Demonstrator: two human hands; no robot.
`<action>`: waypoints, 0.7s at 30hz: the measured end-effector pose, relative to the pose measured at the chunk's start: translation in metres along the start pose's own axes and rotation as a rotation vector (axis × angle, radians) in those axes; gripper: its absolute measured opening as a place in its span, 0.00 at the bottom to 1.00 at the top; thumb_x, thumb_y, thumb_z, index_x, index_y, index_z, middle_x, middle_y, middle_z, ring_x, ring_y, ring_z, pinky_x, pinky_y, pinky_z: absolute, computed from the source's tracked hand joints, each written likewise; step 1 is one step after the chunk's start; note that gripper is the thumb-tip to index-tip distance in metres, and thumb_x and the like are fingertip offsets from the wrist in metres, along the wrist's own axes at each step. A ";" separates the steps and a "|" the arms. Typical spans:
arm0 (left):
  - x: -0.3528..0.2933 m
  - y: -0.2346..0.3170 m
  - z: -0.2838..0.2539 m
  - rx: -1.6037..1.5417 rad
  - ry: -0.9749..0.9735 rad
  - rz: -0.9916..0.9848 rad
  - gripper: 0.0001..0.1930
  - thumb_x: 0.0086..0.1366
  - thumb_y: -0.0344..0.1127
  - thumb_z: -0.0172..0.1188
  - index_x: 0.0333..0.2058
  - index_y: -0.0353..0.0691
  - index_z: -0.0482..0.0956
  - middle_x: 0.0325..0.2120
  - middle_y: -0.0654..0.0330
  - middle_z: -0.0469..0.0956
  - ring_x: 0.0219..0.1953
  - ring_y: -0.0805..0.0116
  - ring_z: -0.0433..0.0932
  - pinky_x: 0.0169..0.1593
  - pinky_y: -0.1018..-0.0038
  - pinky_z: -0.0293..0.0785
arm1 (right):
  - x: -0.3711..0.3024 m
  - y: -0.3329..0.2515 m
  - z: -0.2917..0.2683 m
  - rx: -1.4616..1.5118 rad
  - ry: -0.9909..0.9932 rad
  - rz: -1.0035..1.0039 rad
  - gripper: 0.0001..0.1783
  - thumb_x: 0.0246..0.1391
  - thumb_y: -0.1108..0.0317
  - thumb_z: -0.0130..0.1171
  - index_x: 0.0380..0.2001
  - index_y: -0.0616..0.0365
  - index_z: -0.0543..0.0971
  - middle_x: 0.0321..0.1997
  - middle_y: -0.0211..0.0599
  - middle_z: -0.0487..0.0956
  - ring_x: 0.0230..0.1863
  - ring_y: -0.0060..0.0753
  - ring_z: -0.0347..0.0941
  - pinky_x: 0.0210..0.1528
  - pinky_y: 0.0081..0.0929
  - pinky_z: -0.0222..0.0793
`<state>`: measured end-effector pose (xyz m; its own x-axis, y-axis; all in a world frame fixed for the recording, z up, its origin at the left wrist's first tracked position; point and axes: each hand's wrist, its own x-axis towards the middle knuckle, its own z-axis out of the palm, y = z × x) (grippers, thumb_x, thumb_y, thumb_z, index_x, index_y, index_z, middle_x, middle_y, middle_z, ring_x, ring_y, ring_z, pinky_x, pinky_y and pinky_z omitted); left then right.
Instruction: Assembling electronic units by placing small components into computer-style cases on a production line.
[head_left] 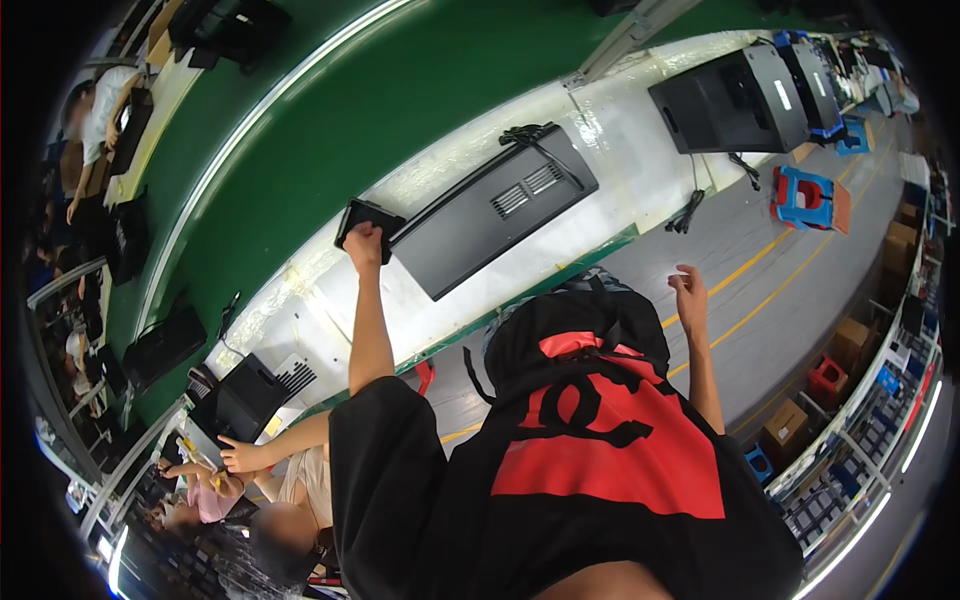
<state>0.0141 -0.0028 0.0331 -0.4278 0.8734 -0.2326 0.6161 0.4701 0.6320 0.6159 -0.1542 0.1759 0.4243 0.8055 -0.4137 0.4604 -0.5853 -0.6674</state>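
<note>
My left hand (362, 244) is closed on the near edge of a small black box-like part (369, 216) at the left end of a long black housing (480, 225). What that part is exactly, I cannot make out. The housing lies flat on the white bench, with slotted vents (528, 190) in its upper face. A coiled black cable (527, 134) rests along its far edge. Out to the right, over the floor, my right hand (689, 297) holds nothing, its fingers apart and slightly bent.
Large black units (735, 100) stand on the white bench (400, 320) at the right, cables hanging off its edge. Blue and red stools (808, 198) stand on the grey floor. A green conveyor (270, 180) runs behind the bench. At the lower left, a co-worker's hand (243, 455) is by another black unit (240, 398).
</note>
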 end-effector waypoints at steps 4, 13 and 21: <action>-0.025 0.034 -0.035 -1.196 0.194 -0.299 0.11 0.61 0.25 0.56 0.41 0.27 0.76 0.34 0.56 0.78 0.35 0.71 0.77 0.41 0.78 0.77 | 0.002 -0.028 -0.001 0.038 -0.025 -0.020 0.15 0.54 0.68 0.54 0.45 0.62 0.72 0.34 0.37 0.79 0.39 0.27 0.75 0.44 0.23 0.68; -0.202 0.270 -0.122 -1.806 -0.327 -0.003 0.10 0.62 0.26 0.56 0.43 0.32 0.76 0.35 0.56 0.74 0.36 0.69 0.71 0.37 0.79 0.69 | -0.090 -0.324 0.052 0.302 -0.460 -0.872 0.10 0.52 0.76 0.55 0.39 0.64 0.76 0.36 0.40 0.79 0.38 0.33 0.75 0.43 0.26 0.69; -0.239 0.320 -0.136 -1.569 -0.346 0.157 0.14 0.60 0.22 0.58 0.46 0.27 0.73 0.37 0.52 0.76 0.35 0.69 0.76 0.36 0.76 0.74 | -0.087 -0.359 0.055 0.374 -0.462 -1.282 0.12 0.42 0.83 0.60 0.34 0.64 0.79 0.32 0.38 0.77 0.32 0.35 0.73 0.33 0.25 0.69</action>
<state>0.2233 -0.0781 0.3913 -0.1326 0.9856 -0.1053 -0.7053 -0.0192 0.7087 0.3706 -0.0093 0.4176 -0.4482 0.7525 0.4825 0.0645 0.5655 -0.8222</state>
